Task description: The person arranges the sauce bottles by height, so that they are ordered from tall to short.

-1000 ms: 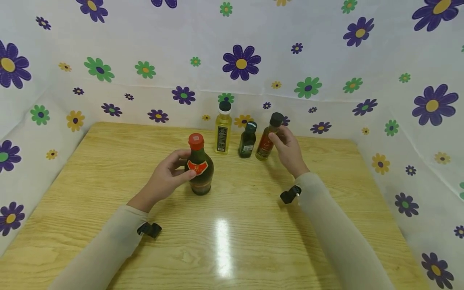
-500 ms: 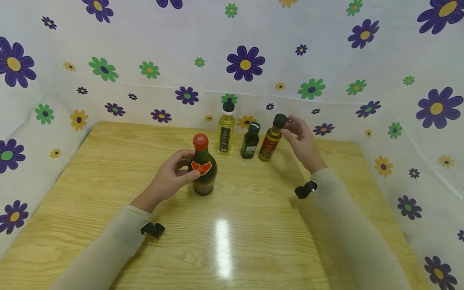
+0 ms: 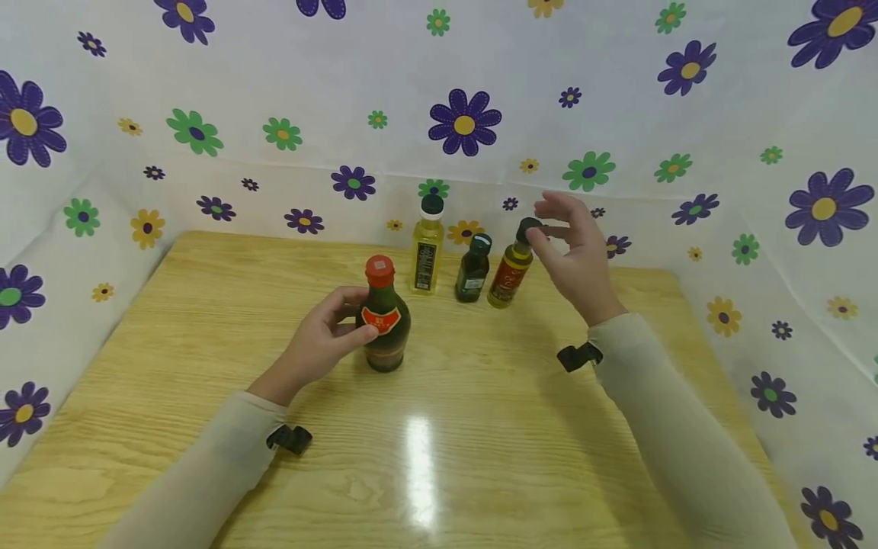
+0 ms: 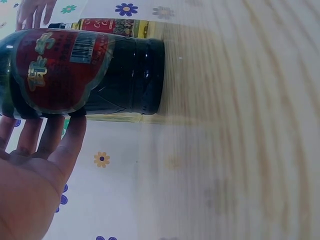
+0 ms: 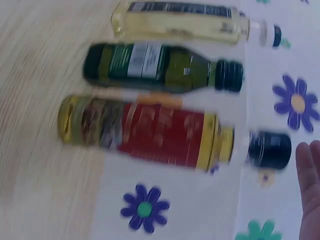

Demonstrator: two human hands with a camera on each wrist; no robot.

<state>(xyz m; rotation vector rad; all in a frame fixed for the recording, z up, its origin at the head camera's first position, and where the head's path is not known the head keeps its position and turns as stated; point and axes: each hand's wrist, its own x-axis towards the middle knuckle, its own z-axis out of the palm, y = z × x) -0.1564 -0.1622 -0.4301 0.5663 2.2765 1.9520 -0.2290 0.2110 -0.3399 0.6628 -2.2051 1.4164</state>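
Upright on the table stands a dark glass bottle (image 3: 386, 347) with a red cap and a red label. My left hand (image 3: 318, 343) holds it around its side, thumb on the front and fingers behind. In the left wrist view those fingers (image 4: 52, 132) meet the glass. My right hand (image 3: 576, 255) is raised, fingers spread, beside the black cap of a small oil bottle (image 3: 510, 278) with a red label. The right wrist view shows part of this hand (image 5: 311, 185) apart from the oil bottle's cap (image 5: 270, 149).
Left of the red-labelled oil bottle is a small dark green bottle (image 3: 472, 273). Beyond that stands a taller bottle of pale yellow oil (image 3: 426, 255). A flower-print cloth (image 3: 343, 114) hangs behind and along both sides of the wooden table (image 3: 357, 457).
My right hand has let go of the red-labelled oil bottle, moved right and risen, its fingers spreading. The left hand keeps its hold on the dark glass bottle.
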